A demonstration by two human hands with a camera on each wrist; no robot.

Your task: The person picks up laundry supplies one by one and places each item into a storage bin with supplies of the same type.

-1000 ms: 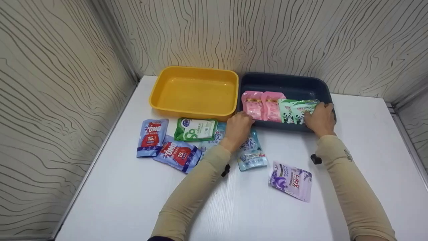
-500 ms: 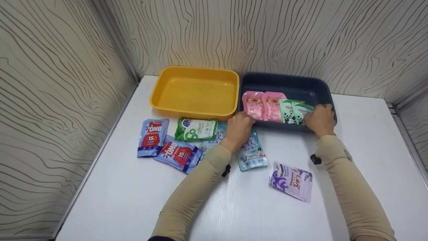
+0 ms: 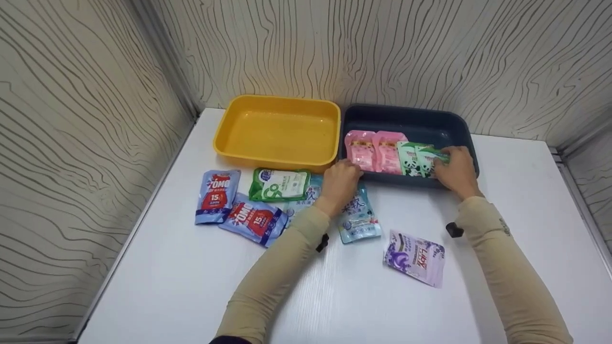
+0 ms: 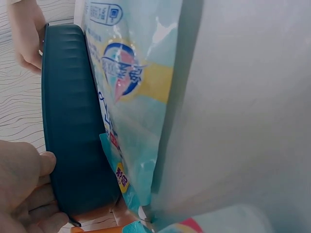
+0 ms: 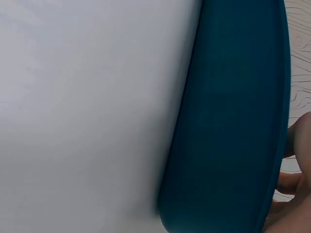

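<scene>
In the head view my left hand (image 3: 341,186) grips the near left corner of the dark blue bin (image 3: 411,112); in the left wrist view its thumb (image 4: 47,162) presses the outer wall by the rim. My right hand (image 3: 456,171) reaches over the front rim and holds the right edge of a green panda pouch (image 3: 425,165), partly covering it. A second green pouch (image 3: 407,155) lies partly under that one. Two pink pouches, the left one (image 3: 361,150) and the right one (image 3: 388,153), lie side by side to their left.
A yellow bin (image 3: 277,136) adjoins the blue one. In front lie a green-and-white pouch (image 3: 282,185), light blue pouches (image 3: 359,220) partly under my left arm, OMO pouches (image 3: 217,196), and a purple Liby pouch (image 3: 415,258). Patterned walls (image 3: 287,48) stand behind and left.
The outer green pouch has turned straighter beside its neighbour, its upper right part now under my right hand. That hand has shifted slightly left; my left hand stays at the bin's corner.
</scene>
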